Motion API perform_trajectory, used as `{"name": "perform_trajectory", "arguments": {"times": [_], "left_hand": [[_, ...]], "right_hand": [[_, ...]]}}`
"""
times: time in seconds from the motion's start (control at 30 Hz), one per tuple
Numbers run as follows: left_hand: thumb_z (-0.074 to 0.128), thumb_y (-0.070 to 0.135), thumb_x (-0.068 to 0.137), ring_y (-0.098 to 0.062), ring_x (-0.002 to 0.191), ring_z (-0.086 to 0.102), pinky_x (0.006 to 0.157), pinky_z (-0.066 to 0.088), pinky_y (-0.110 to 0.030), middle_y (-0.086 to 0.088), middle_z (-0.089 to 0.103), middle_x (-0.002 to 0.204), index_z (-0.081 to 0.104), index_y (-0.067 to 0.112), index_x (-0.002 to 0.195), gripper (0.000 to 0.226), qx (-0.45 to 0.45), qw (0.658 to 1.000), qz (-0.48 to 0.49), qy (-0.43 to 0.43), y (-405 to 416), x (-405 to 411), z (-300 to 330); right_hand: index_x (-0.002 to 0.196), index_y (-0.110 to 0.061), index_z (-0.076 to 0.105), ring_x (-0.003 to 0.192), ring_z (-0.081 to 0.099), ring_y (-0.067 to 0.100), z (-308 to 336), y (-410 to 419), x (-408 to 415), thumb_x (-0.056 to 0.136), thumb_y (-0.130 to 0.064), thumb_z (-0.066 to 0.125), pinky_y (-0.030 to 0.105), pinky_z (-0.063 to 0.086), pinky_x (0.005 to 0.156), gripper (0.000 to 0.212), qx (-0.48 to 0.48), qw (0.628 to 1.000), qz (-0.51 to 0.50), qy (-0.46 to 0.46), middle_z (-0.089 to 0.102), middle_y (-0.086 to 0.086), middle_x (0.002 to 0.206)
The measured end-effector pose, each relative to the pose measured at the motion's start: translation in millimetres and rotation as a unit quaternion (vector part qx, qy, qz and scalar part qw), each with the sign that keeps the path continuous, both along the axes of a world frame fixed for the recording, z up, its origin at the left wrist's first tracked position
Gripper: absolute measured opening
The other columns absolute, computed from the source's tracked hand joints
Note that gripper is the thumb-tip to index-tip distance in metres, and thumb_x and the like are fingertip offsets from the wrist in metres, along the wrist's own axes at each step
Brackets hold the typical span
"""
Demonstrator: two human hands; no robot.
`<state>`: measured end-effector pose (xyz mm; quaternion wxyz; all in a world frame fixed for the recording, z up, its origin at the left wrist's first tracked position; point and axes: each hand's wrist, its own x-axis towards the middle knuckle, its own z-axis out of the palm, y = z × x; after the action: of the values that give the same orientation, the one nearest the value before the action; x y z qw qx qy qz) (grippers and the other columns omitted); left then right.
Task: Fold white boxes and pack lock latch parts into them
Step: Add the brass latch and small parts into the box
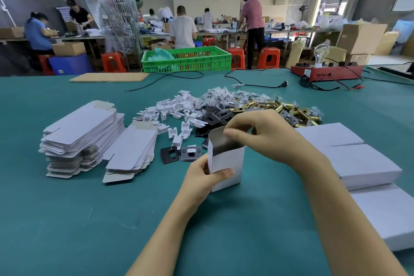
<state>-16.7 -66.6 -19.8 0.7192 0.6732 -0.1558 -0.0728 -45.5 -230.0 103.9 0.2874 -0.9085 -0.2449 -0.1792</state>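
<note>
two hands [257, 136] hold one box [226, 161]

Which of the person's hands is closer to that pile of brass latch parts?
Right. The right hand sits just in front of the brass latches; the left hand is lower, gripping the white box.

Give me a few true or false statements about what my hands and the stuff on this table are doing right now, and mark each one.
1. The left hand grips the white box by its side. True.
2. The right hand rests flat on the table. False: its fingers are at the box's open top.
3. The stack of flat boxes lies left of the held box. True.
4. The closed boxes sit on the left. False: they sit on the right.
5. The brass latches are piled beyond the hands. True.
</note>
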Motion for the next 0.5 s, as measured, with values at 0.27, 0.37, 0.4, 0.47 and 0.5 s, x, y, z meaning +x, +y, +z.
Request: {"name": "perform_trajectory", "arguments": {"times": [0.27, 0.37, 0.4, 0.47, 0.5], "left_hand": [[0.082, 0.021, 0.071, -0.020, 0.078, 0.057, 0.075, 0.045, -0.037, -0.007, 0.064, 0.083, 0.066, -0.002, 0.091, 0.035, -0.039, 0.979, 0.201, -0.011, 6, 7, -5], [0.079, 0.015, 0.081, -0.021, 0.078, 0.058, 0.078, 0.052, -0.042, 0.000, 0.067, 0.082, 0.067, 0.012, 0.082, 0.012, -0.043, 0.954, 0.297, -0.002, 11, 12, -7], [0.078, 0.015, 0.082, -0.021, 0.080, 0.062, 0.082, 0.053, -0.044, 0.003, 0.070, 0.083, 0.068, 0.020, 0.082, 0.012, -0.046, 0.947, 0.318, 0.009, 12, 13, -7], [0.078, 0.016, 0.082, -0.021, 0.085, 0.065, 0.087, 0.054, -0.047, 0.006, 0.072, 0.085, 0.068, 0.025, 0.083, 0.014, -0.054, 0.940, 0.335, 0.022, 13, 14, -8], [0.078, 0.016, 0.082, -0.021, 0.086, 0.066, 0.087, 0.054, -0.047, 0.008, 0.072, 0.084, 0.068, 0.026, 0.084, 0.014, -0.055, 0.940, 0.336, 0.025, 13, 15, -8]], "right_hand": [[0.073, -0.010, 0.069, 0.066, 0.067, 0.020, -28, -22, 24, 0.098, -0.028, 0.053, 0.027, 0.051, 0.061, 0.035, 0.213, 0.960, -0.177, 0.047, 0.071, 0.004, 0.071], [0.080, -0.009, 0.068, 0.075, 0.065, 0.024, -54, -27, 37, 0.095, -0.024, 0.056, 0.033, 0.052, 0.072, 0.025, 0.206, 0.946, -0.235, 0.078, 0.070, 0.003, 0.075], [0.085, -0.010, 0.068, 0.077, 0.063, 0.022, -64, -26, 41, 0.094, -0.024, 0.058, 0.031, 0.049, 0.071, 0.020, 0.201, 0.943, -0.252, 0.079, 0.068, 0.000, 0.078], [0.099, -0.013, 0.061, 0.083, 0.057, 0.019, -85, -17, 46, 0.093, -0.028, 0.059, 0.031, 0.044, 0.072, 0.016, 0.215, 0.932, -0.284, 0.074, 0.061, -0.001, 0.086], [0.104, -0.013, 0.056, 0.087, 0.056, 0.020, -97, -10, 47, 0.094, -0.030, 0.059, 0.032, 0.044, 0.074, 0.020, 0.234, 0.923, -0.299, 0.069, 0.058, 0.001, 0.092]]}}
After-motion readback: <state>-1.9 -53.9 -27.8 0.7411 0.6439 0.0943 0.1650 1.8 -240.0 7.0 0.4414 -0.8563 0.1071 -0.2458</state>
